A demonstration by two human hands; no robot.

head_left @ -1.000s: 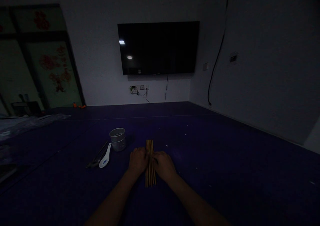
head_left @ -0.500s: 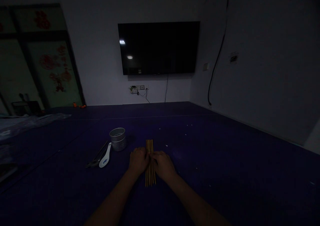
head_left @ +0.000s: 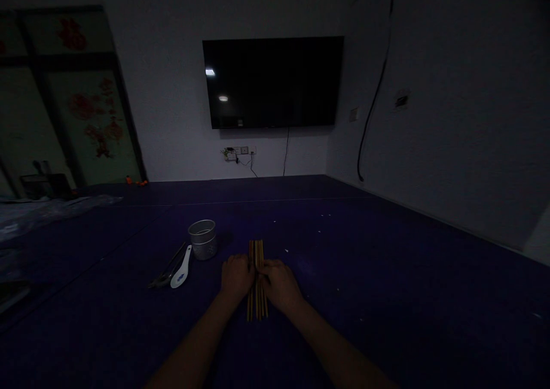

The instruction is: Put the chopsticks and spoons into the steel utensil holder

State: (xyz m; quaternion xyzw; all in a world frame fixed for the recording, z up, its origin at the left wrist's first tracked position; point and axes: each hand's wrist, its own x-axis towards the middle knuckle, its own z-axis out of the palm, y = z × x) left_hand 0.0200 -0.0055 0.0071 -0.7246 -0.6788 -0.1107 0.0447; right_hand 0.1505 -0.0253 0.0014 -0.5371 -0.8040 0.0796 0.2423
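Several slim yellowish-brown chopsticks (head_left: 259,307) lie side by side on a dark purple surface (head_left: 365,337), pointing away from me. My left hand (head_left: 236,277) is closed at their left side, its fingers on the leftmost sticks. From the right, my right hand (head_left: 279,284) grips the others, with thumb and fingertips near the middle of their length. A narrow dark gap shows between the left sticks and the rest. Fingers hide the middle of the row, and the dim light blurs exactly which sticks each hand holds.
Left of my hands stands a silvery metal cup (head_left: 203,247). Beside it lie a white spoon (head_left: 180,274) with a blue mark and dark metal utensils (head_left: 162,279). Crumpled clear plastic (head_left: 64,208) spreads at far left. A television (head_left: 275,82) hangs on the wall ahead.
My left hand has shifted slightly left with the leftmost chopsticks, and a gap has opened in the row. My right hand has hardly moved.
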